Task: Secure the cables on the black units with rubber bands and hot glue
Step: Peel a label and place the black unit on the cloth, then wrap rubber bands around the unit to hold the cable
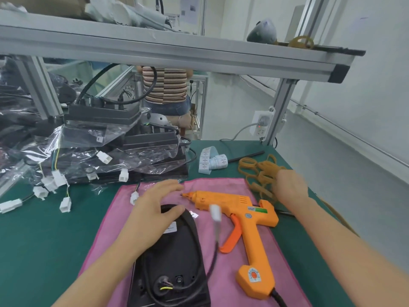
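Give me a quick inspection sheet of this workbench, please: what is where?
Surface: green mat with a pink cloth on it.
Job's things: black unit on the cloth; orange glue gun lying beside it; rubber bands heaped far right.
Clutter: bagged units stacked far left; label roll.
Hands: left hand rests on the unit; right hand is at the bands, grip hidden.
Cables: unit's cable with a blurred white plug.
Surroundings: metal shelf; another person behind.
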The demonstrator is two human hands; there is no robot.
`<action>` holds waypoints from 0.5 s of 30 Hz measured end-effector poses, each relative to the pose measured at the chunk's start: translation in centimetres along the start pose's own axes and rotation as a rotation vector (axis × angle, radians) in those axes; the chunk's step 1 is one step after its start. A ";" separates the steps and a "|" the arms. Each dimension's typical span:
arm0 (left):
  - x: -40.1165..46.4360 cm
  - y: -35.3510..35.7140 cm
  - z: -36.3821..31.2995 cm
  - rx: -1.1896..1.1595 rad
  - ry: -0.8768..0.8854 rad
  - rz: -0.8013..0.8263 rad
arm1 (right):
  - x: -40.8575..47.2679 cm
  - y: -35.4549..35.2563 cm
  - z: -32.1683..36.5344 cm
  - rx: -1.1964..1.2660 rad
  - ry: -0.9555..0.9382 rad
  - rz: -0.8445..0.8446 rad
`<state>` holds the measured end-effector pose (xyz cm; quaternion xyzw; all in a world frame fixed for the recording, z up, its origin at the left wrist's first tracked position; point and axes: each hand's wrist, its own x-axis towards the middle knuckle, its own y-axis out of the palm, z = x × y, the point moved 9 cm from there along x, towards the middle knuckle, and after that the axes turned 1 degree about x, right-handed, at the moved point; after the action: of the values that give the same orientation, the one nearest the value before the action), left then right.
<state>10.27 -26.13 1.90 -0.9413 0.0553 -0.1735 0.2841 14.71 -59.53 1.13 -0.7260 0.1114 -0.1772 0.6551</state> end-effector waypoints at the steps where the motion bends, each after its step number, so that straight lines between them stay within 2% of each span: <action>1: 0.1 -0.3 -0.4 -0.009 0.015 -0.020 | -0.4 -1.5 0.4 0.020 -0.031 -0.072; 5: 0.7 -1.0 -2.5 -0.043 0.050 -0.124 | -4.4 -8.4 4.1 0.270 -0.189 -0.365; 7: 1.4 0.1 -3.5 -0.151 0.030 -0.059 | -7.2 -10.7 7.3 0.401 -0.306 -0.418; 9: 2.2 1.3 -4.3 -0.280 0.005 0.051 | -9.7 -11.8 10.6 0.548 -0.436 -0.371; 11: 2.9 1.4 -4.6 -0.368 -0.002 0.111 | -11.0 -11.5 12.7 0.758 -0.515 -0.243; 12: 3.1 1.1 -4.4 -0.407 -0.002 0.113 | -11.2 -11.0 13.2 0.922 -0.522 -0.117; 15: 3.2 0.3 -3.0 -0.523 -0.018 0.101 | -12.5 -9.2 15.7 1.726 -0.541 0.486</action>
<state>12.14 -28.56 4.98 -0.9803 0.1428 -0.1307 0.0402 8.98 -39.22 7.58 0.0379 -0.0660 0.1180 0.9901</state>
